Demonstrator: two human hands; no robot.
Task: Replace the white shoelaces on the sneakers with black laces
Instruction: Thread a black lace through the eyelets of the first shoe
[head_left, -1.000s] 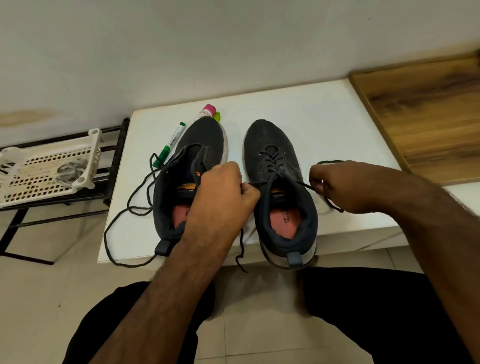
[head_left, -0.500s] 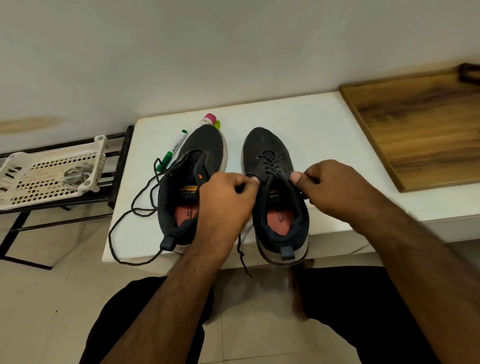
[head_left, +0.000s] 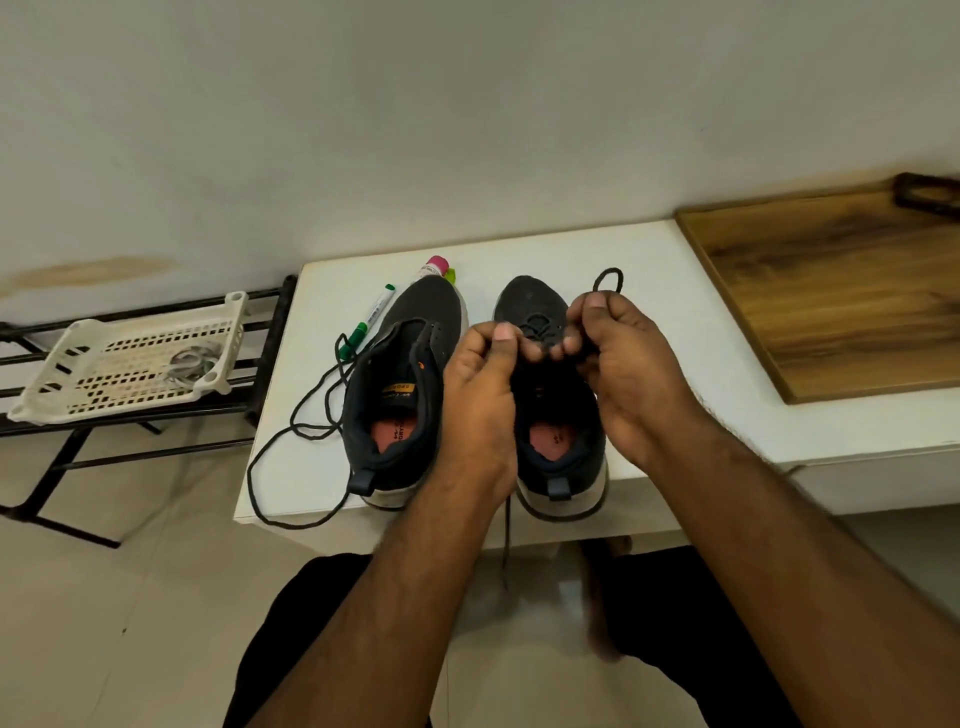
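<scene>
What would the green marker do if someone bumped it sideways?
The marker would probably roll, since it looks round and lies flat on the smooth white table. It likely would not go far to one side: the left shoe lies close beside it. It looks stiff and light, so a small bump should move it.

Plain off-white painted wall takes up the whole top half, with a brownish stain low on its left side. Below it sits a white rectangular surface, pushed right up against the wall. On its right part lies a brown wood-grain board with a dark handle at the far corner. Left of the surface stands a black metal rack carrying a white perforated plastic basket. The floor is pale beige glossy tile, catching soft, even light.
</scene>
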